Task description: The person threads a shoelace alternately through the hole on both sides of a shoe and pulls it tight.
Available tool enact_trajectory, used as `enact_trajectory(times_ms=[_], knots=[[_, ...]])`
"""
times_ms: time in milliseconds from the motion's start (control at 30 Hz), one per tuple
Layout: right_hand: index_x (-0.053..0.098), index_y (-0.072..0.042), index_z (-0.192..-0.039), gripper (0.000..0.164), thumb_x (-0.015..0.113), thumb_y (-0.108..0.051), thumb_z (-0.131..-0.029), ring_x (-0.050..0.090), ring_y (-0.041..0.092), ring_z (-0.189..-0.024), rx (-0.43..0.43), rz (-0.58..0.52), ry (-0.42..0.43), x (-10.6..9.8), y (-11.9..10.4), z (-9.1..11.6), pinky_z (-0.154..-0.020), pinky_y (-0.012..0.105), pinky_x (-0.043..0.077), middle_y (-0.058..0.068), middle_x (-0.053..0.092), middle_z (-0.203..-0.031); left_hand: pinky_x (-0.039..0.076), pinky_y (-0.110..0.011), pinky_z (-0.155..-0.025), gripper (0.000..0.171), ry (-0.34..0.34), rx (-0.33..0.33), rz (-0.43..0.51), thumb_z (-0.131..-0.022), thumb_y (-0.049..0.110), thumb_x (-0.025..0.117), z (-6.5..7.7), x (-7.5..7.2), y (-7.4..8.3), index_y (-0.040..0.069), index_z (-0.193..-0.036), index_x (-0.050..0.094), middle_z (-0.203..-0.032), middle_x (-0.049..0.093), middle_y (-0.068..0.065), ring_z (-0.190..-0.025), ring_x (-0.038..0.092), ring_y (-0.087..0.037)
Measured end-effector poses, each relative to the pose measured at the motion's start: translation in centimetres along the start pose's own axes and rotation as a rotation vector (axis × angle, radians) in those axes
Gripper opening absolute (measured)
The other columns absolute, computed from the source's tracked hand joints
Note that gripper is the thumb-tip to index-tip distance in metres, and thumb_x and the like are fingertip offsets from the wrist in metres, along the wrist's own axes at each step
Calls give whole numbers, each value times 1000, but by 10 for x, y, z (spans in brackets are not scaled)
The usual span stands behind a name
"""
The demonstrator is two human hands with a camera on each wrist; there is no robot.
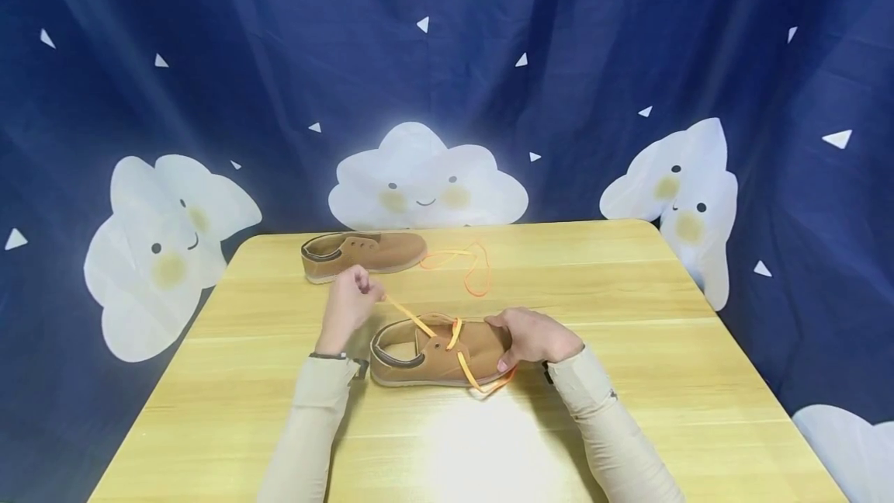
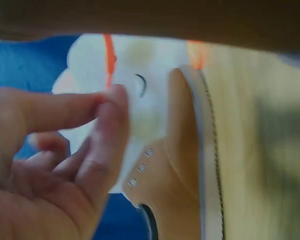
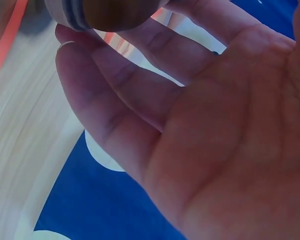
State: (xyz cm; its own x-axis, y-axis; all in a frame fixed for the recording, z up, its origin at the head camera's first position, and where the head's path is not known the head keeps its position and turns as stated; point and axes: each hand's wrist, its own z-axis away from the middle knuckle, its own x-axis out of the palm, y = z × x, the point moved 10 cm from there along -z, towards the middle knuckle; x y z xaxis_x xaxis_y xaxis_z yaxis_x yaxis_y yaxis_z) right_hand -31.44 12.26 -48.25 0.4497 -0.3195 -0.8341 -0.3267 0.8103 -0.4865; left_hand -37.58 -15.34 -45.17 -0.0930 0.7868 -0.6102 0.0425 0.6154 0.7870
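Observation:
A brown shoe [image 1: 419, 369] lies on the table, its toe to the right. An orange-yellow shoelace [image 1: 408, 314] runs through its eyelets, and one length stretches up to the left. My left hand [image 1: 347, 305] pinches that length between thumb and forefinger, above the heel end; the left wrist view shows the orange lace [image 2: 110, 57] rising from the fingertips. My right hand [image 1: 538, 334] grips the shoe's toe, thumb and fingers on opposite sides. In the right wrist view, the fingers reach around the dark toe [image 3: 120, 12]. The lace's other part loops down beside the near side.
Behind my left hand, a second brown shoe [image 1: 391, 252] stands near the table's far edge, its eyelets unlaced. A loose orange lace [image 1: 478, 274] lies beside its toe. The wooden table [image 1: 628, 410] backs onto a blue curtain [image 1: 447, 76] printed with white clouds.

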Motion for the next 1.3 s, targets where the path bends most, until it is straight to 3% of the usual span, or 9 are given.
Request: enact_trajectory(times_ms=[67,167,433,567,700,867,1033,1133,1300], knots=[[67,-8,-132,69,95,-14,-70,66,19,-101,6,-10,0,0,-1,0,-93,42,54,2,72,-107,47,-27,-66,21,-114,-26,-123,-91,5,68,-1,12,-10,9,-83,49,-91,69,-14,-81,64,-24],[70,-9,-119,54,95,-9,-70,63,18,-92,10,-15,11,-1,-4,0,-86,40,54,0,70,-98,49,-30,-71,15,-233,-28,-200,-89,7,70,-1,25,-17,8,-87,55,-92,64,-10,-82,61,-23],[70,-4,-104,32,88,-5,-78,61,20,-96,-137,19,124,-19,-38,17,-84,37,53,6,69,-107,56,-34,-73,12,-344,-4,-164,-96,15,68,7,35,-12,5,-102,67,-103,70,-14,-81,68,-21],[71,-6,-94,15,82,-5,-85,61,8,-80,-277,2,87,-18,-59,24,-75,25,54,0,70,-90,59,-41,-82,23,-334,7,-160,-101,25,62,9,32,-6,6,-113,67,-114,72,-15,-91,70,-24],[75,-9,-86,8,81,-4,-86,64,-1,-75,-363,-43,-49,-4,-71,28,-72,18,55,-3,74,-82,58,-48,-91,25,-287,59,-145,-102,28,61,10,27,6,9,-115,68,-120,72,-14,-105,70,-29],[78,-8,-89,4,81,-7,-86,70,-1,-83,-364,-64,-218,16,-74,30,-79,17,56,-2,80,-88,57,-50,-95,22,-252,104,-115,-102,28,62,14,24,22,10,-113,68,-121,73,-13,-109,71,-30],[80,-10,-99,13,81,-12,-87,72,4,-99,-375,-47,-321,34,-71,26,-90,20,55,-1,80,-103,58,-49,-93,20,-222,131,-118,-101,27,64,19,24,33,9,-109,69,-117,74,-12,-105,72,-29],[80,-9,-102,17,81,-15,-87,65,-1,-88,-382,-53,-368,42,-69,23,-85,18,52,-3,78,-103,59,-49,-91,20,-223,136,-119,-101,27,64,21,26,38,9,-109,70,-116,74,-12,-105,72,-30],[77,-5,-99,17,82,-13,-85,47,-4,-63,-399,-107,-392,44,-67,23,-63,13,43,-8,65,-77,59,-48,-90,21,-250,136,-123,-102,29,63,25,30,45,11,-110,71,-116,74,-10,-106,72,-30]])
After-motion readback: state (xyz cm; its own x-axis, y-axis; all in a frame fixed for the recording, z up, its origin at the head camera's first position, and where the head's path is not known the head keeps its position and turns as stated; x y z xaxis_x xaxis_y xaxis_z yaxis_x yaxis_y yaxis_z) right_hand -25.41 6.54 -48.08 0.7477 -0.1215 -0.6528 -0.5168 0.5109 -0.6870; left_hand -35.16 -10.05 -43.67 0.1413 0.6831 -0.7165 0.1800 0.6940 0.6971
